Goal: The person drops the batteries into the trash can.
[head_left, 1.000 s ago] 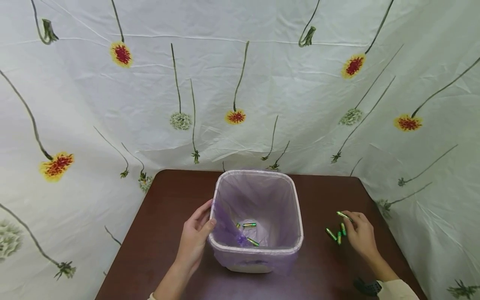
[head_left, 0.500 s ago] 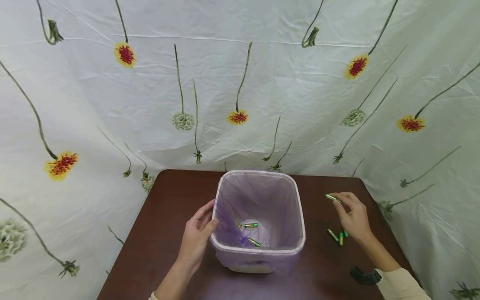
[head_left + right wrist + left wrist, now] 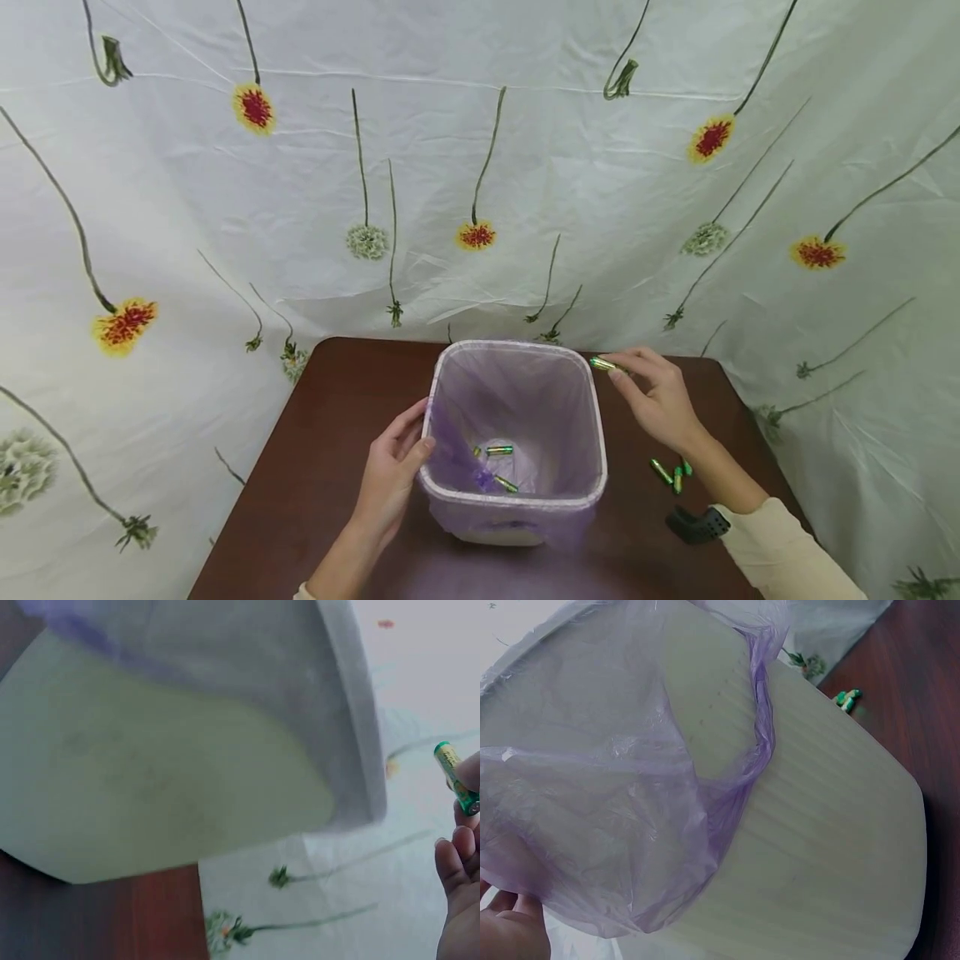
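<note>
A pale trash bin (image 3: 517, 503) lined with a thin purple bag (image 3: 453, 442) stands upright on the table. My left hand (image 3: 392, 467) holds its left rim; in the left wrist view those fingers (image 3: 514, 930) are at the bag's folded-over edge. Between thumb and fingers my right hand (image 3: 660, 400) pinches a green and gold battery (image 3: 604, 364), just outside the bin's far right corner. The right wrist view shows this battery (image 3: 448, 756) apart from the bin wall. Several batteries (image 3: 499, 450) lie at the bottom of the bin, one mostly covered by the liner.
More loose batteries (image 3: 661, 471) lie on the dark brown table (image 3: 352, 375), right of the bin and partly behind the right forearm. A black strap (image 3: 697, 525) is at the right wrist. A white flowered cloth (image 3: 300, 167) hangs behind and beside the table.
The right hand has carried the battery from the loose pile leftward and away from me, up to the bin's far right corner. The left hand stays on the rim.
</note>
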